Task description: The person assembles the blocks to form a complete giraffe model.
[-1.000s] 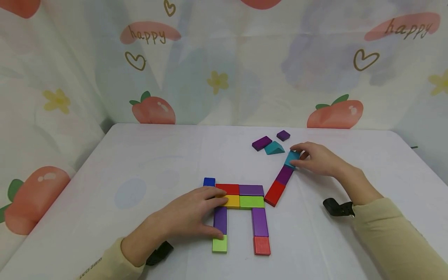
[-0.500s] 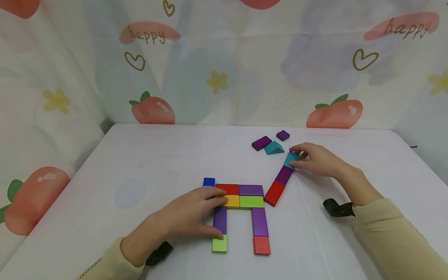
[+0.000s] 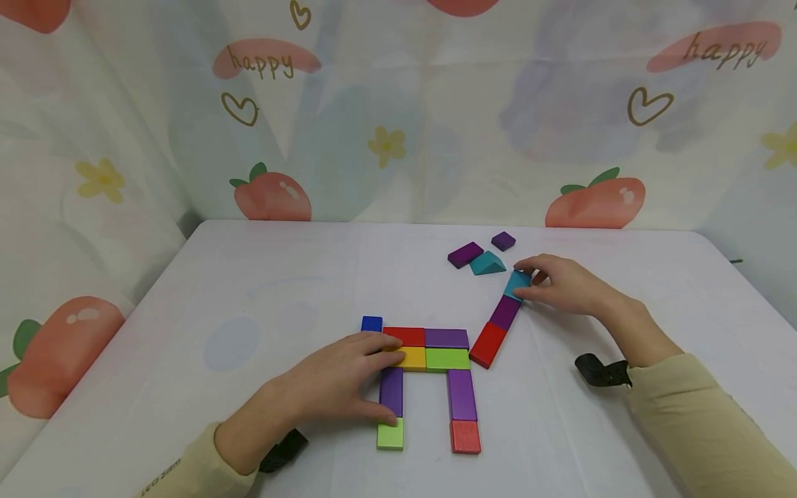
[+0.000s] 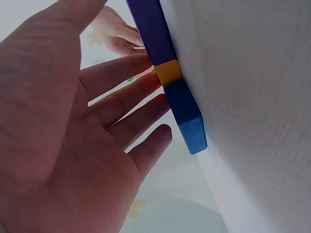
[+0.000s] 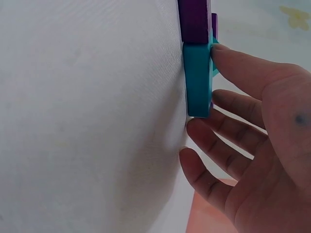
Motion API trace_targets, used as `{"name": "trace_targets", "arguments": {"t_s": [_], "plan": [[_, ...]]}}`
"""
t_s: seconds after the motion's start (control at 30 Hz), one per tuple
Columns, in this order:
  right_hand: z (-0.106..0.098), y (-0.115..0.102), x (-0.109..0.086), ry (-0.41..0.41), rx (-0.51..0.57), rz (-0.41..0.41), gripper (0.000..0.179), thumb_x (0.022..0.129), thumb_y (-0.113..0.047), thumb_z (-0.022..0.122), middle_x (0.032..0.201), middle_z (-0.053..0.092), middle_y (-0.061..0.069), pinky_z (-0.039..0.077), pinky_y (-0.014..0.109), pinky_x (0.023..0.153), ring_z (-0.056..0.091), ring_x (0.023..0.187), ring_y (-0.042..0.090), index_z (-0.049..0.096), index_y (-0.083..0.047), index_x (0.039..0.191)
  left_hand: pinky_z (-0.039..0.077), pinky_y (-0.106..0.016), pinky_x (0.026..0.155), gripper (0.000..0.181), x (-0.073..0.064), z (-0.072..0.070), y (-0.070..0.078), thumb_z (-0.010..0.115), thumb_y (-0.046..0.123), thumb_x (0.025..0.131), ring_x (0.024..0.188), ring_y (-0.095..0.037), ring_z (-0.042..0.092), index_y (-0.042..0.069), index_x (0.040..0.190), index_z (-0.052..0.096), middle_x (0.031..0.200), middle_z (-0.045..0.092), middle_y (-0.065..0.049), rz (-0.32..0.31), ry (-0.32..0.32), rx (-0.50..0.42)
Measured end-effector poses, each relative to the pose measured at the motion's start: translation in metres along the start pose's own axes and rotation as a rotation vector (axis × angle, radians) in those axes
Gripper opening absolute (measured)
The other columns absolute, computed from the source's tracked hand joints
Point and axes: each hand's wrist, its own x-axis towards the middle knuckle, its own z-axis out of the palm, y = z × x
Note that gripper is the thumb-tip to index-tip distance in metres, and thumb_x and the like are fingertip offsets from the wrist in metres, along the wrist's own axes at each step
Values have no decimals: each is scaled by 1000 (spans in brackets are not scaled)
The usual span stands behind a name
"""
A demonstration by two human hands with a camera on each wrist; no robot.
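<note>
Seen from the head, my left hand (image 3: 339, 377) rests with extended fingers over the left part of a flat figure of coloured blocks. Its fingertips touch the red block (image 3: 407, 337) and the yellow block (image 3: 413, 359); its thumb lies at the purple block (image 3: 391, 393) and the light green block (image 3: 391, 436). A dark blue block (image 4: 189, 119) pokes out beyond the fingers. On the right, my right hand (image 3: 563, 283) holds a teal block (image 5: 198, 80) between thumb and curved fingers, at the far end of a slanted row with a magenta-purple block (image 3: 505, 312) and a red block (image 3: 488, 344).
Beyond the slanted row lie a purple block (image 3: 465, 255), a teal triangular block (image 3: 488, 263) and a small dark purple block (image 3: 504, 241). The figure's right side has a lime block (image 3: 447, 359) above a purple leg. A white cloth covers the table (image 3: 280, 277).
The teal block under my right hand has shifted very slightly toward the magenta-purple block. My left hand and the rest of the figure stay where they were.
</note>
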Motion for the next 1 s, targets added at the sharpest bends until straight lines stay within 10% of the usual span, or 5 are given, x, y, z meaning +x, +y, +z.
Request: {"name": "trace_targets", "arguments": {"t_s": [1.0], "plan": [[-7,-37,39,64,40,2,51,97,-19,67,136,54,27,44,59,101,50,123,44,52,5,140,39,-40,112,82,0,1,-2,74,63,82,140,-20,41,18,148,54,150,48,0,2,-7,-11]]}}
